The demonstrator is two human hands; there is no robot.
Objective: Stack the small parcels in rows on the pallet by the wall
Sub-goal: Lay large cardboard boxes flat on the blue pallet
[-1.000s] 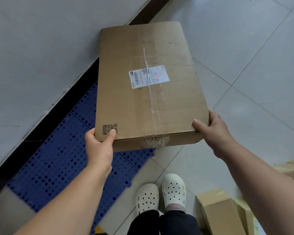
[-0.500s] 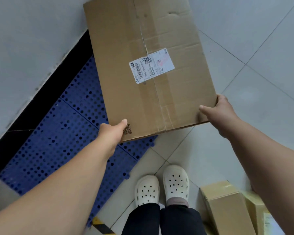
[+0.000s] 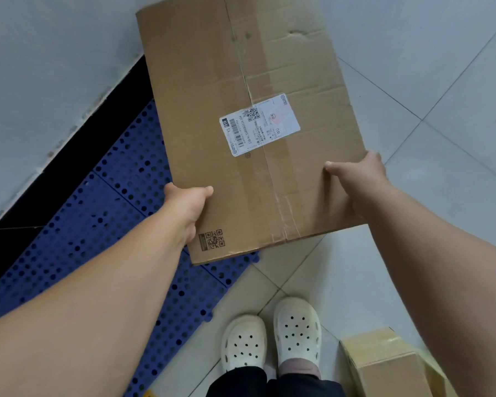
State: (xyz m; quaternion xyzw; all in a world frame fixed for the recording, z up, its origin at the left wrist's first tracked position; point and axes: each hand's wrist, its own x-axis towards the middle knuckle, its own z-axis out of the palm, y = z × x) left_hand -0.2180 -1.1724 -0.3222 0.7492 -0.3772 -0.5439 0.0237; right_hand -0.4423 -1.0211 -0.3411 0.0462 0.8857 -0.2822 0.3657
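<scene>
Moved since a second ago: flat brown cardboard parcel point(image 3: 241, 138), carried farther and leftward toward the pale grey wall point(image 3: 40, 81), its far end now reaching the top of the view, both hands shifted from the near corners onto the side edges. Position: over the far right part of the blue perforated plastic pallet point(image 3: 98, 224), near right corner out over the pale glossy floor tiles point(image 3: 441, 124); whether it touches the pallet cannot be told. Left hand point(image 3: 184, 207): clamps the left edge, thumb on the top face, fingers hidden beneath. Right hand point(image 3: 355, 181): likewise on the right edge. Handling, by judgement: lower the far end first, square the long side to the black skirting strip point(image 3: 69, 173), draw the fingers out from under last, and leave room for a row alongside. Materials: corrugated board, creased and dented; clear-taped centre seam; white printed shipping label point(image 3: 259, 124); printed code at the near left corner. Pallet rigid, grid-holed, in joined panels. Also present: small yellowish cardboard boxes point(image 3: 384, 365), near right; white holed clogs point(image 3: 269, 339).
</scene>
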